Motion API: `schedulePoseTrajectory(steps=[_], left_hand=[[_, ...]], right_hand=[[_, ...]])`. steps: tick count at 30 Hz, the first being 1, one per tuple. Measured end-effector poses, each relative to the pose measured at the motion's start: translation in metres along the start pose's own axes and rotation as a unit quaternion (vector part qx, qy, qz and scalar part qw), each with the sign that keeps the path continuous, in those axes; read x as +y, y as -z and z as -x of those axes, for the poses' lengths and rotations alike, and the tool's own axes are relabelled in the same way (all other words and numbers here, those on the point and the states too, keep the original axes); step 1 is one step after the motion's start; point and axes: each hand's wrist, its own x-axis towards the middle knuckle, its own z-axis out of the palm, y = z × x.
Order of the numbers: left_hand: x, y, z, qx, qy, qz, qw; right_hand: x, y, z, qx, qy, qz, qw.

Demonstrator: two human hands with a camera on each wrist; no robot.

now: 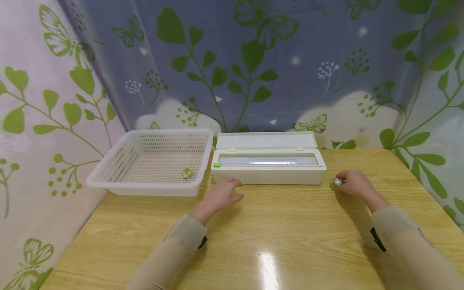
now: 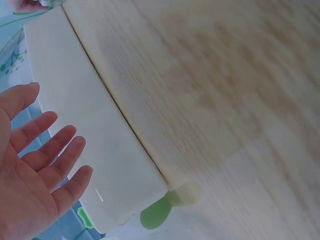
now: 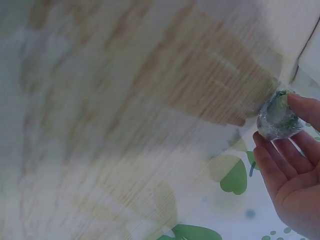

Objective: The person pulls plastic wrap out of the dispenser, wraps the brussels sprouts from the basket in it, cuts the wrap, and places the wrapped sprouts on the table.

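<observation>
My right hand (image 1: 356, 184) pinches a small round green-and-white vegetable wrapped in clear film (image 3: 278, 116) between thumb and fingers, low at the right of the table. My left hand (image 1: 222, 195) is empty, its fingers loosely bent. It hovers at the front left of a white cling film dispenser (image 1: 268, 176), and in the left wrist view the palm and fingers (image 2: 52, 150) show beside the box. The dispenser's lid (image 1: 266, 140) stands raised at the back, and a roll of film (image 1: 268, 161) lies inside. A green slider (image 1: 217, 165) sits at its left end.
A white perforated plastic basket (image 1: 145, 185) stands left of the dispenser, holding one small green-and-white vegetable (image 1: 187, 173). All of it is on a wood-grain table (image 1: 290, 241). Printed leaf-and-butterfly cloth (image 1: 224, 80) hangs behind and at both sides.
</observation>
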Motion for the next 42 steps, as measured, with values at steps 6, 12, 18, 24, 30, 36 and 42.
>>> schedulePoseTrajectory(steps=[6, 12, 18, 24, 30, 36, 42], left_hand=[[0.001, 0.0, 0.0, -0.004, -0.007, 0.011, 0.9999], [0.002, 0.0, 0.0, -0.015, -0.005, 0.018, 0.9997], [0.003, 0.0, 0.0, -0.016, -0.008, 0.024, 0.9996], [0.004, 0.006, 0.0, 0.016, -0.011, 0.02, 0.9996], [0.002, 0.01, -0.001, 0.033, -0.017, 0.024, 0.999], [0.001, 0.011, -0.001, 0.049, -0.022, 0.02, 0.9983], [0.001, 0.012, -0.003, 0.049, -0.018, 0.025, 0.9983]], right_hand=[[0.001, 0.0, -0.001, -0.001, 0.002, 0.01, 1.0], [0.003, 0.0, 0.0, -0.007, 0.002, -0.007, 1.0], [-0.001, 0.005, 0.007, -0.009, -0.008, -0.038, 0.9992], [-0.016, 0.013, 0.018, 0.024, 0.002, -0.048, 0.9986], [-0.037, 0.012, 0.028, 0.065, 0.024, -0.053, 0.9962], [-0.053, 0.008, 0.033, 0.085, 0.04, -0.063, 0.9936], [-0.065, 0.007, 0.033, 0.096, 0.072, -0.059, 0.991]])
